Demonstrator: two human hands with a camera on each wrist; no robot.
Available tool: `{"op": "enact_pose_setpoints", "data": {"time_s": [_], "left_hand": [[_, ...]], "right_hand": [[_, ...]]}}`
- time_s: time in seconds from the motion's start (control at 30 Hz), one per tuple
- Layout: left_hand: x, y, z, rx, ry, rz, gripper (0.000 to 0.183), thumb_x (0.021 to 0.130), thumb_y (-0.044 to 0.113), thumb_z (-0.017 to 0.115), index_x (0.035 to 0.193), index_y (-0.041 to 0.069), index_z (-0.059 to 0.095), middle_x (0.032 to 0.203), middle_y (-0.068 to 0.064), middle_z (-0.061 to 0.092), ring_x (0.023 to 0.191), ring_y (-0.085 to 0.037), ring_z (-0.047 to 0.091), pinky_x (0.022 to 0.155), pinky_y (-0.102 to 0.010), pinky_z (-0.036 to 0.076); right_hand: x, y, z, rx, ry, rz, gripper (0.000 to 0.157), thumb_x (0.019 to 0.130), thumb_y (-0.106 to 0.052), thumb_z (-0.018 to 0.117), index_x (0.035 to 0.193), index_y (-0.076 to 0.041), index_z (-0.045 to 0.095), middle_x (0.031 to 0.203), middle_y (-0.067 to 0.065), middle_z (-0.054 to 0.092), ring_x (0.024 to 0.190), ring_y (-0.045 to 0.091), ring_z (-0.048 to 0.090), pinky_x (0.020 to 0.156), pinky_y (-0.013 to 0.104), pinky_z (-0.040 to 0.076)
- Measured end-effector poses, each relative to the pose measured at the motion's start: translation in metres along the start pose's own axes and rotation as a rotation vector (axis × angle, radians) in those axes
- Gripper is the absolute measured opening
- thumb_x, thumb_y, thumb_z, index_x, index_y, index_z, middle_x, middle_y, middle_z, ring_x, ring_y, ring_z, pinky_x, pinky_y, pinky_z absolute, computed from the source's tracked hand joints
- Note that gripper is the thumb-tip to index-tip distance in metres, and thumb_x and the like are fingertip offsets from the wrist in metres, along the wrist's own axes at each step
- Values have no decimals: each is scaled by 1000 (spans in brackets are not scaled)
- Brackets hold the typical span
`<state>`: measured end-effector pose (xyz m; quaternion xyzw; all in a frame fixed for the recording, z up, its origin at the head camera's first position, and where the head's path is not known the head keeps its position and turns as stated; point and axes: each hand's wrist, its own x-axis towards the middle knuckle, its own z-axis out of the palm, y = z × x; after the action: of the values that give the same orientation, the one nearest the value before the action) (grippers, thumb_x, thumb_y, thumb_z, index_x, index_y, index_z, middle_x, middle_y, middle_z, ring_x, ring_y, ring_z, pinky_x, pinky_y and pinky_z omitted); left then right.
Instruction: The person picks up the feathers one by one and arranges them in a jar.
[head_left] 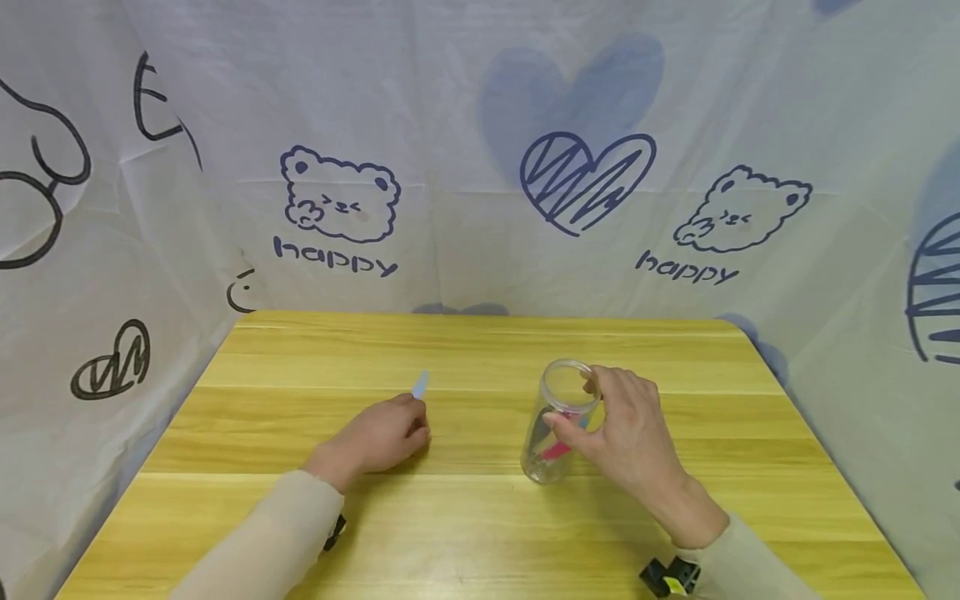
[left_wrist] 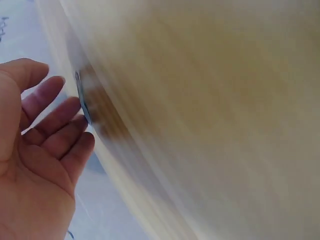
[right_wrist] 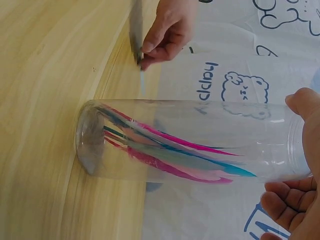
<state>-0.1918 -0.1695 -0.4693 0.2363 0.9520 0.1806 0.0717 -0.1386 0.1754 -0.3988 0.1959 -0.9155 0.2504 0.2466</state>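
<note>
My right hand (head_left: 632,429) grips a clear plastic jar (head_left: 534,454) near its open rim, thumb on one side and fingers on the other. The jar stands upright on the table. Inside, several feathers (right_wrist: 175,152) in pink, teal and pale tones lean together with their tips below the rim. To the left, my left hand (head_left: 378,433) is low over the table beside a single light blue feather (head_left: 421,385). In the left wrist view its fingers are loosely bent, fingertips right at the feather (left_wrist: 83,100), and the thumb stands apart from them.
The wooden table (head_left: 480,533) has a straight back edge and rounded back corners. Behind it and at both sides hangs a white cloth (head_left: 450,100) printed with bears, hearts and lettering. A small black device (head_left: 670,575) sits on the right wrist.
</note>
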Motion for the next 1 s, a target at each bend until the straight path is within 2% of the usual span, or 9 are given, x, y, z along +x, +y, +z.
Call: {"op": "enact_pose_setpoints", "data": {"time_s": [0.13,0.23,0.33,0.43,0.53,0.63,0.73,0.83,1.0], "left_hand": [[-5,-14,-6,-6,40,-43,15,105,27,61,91,22,63,84,8,57,73,-11,51,69,-32,46],[-7,-22,-12,19,114,-87,14,105,26,60,93,18,65,83,5,58,70,-13,50,66,-32,45],[-7,-28,-18,51,191,-184,13,103,22,62,101,12,69,87,1,65,76,-19,56,71,-39,49],[-9,-31,-23,63,217,-301,18,102,21,63,110,6,70,96,-6,69,87,-28,59,80,-49,47],[-12,-30,-26,68,198,-379,21,102,21,61,112,4,70,100,-11,68,91,-34,58,86,-57,42],[-13,-30,-28,101,167,-412,19,102,22,63,101,5,70,92,-11,65,87,-34,54,89,-63,37],[-12,-28,-29,141,118,-418,19,101,25,68,92,8,68,85,-8,62,85,-34,52,93,-68,33],[-10,-25,-28,158,66,-420,23,99,30,73,94,8,70,85,-7,63,87,-34,52,96,-70,31],[-10,-21,-26,155,21,-434,25,97,32,77,94,7,73,84,-6,65,86,-32,52,96,-68,30]], "right_hand": [[0,0,0,-7,3,-3,59,79,-46,90,114,-6,63,98,8,67,93,29,63,89,52,41],[0,0,0,-11,2,-2,59,79,-46,90,114,-6,63,97,6,66,93,29,64,89,52,42],[1,1,0,-12,6,-5,59,79,-46,90,113,-6,63,98,8,67,93,29,64,88,51,42],[1,1,1,-12,9,-8,59,79,-45,90,113,-6,63,98,9,67,93,29,64,88,51,42],[1,0,1,-13,8,-6,59,78,-45,90,113,-7,63,97,7,67,93,28,64,89,50,41],[1,0,1,-14,8,-5,59,78,-45,90,113,-6,63,97,6,66,93,29,64,88,50,41],[1,-1,0,-17,7,-1,60,78,-46,90,113,-6,63,97,7,66,93,29,64,89,51,41],[1,-1,0,-18,5,2,60,78,-46,90,114,-6,63,97,7,66,94,29,64,90,52,41],[1,0,0,-13,8,-6,59,79,-46,89,113,-6,63,97,8,67,94,29,64,89,51,42]]}}
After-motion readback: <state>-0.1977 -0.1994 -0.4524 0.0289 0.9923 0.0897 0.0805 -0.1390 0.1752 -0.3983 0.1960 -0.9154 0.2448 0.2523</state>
